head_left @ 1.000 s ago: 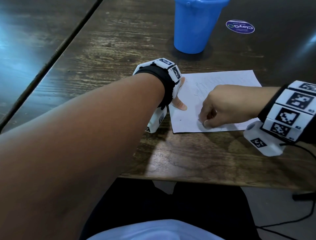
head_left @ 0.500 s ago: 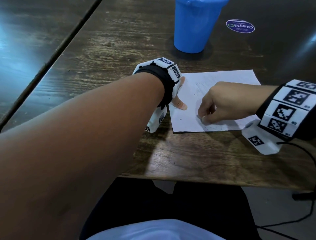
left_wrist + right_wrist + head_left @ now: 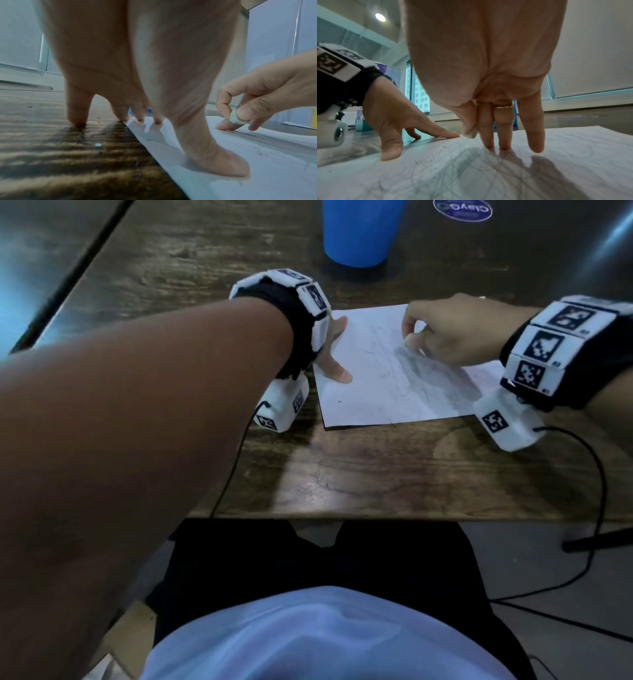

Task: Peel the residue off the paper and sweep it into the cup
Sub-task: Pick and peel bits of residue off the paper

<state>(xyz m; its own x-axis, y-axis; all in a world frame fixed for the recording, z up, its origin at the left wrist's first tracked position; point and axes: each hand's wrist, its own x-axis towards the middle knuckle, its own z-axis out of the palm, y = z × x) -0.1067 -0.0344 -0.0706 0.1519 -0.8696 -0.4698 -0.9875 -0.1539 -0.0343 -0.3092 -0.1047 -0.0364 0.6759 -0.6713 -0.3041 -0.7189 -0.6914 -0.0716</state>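
From the head view, your left hand pins the paper flat on the surface; the cup stands at twelve o'clock.

Left wrist: your right hand pinches a small pale lump, fingers narrow.

Right wrist: fingertips touch the scribbled sheet. You seem mid-peel; next, sweep cupward.

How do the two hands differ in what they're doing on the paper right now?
The left hand has fingers spread and straight, thumb and fingertips pressing the paper's left edge flat; the right hand is curled, pinching a small pale lump between thumb and forefinger. The left hand holds nothing; the right hand carries that lump above the scribbled area. Both touch the paper, short of the blue cup.
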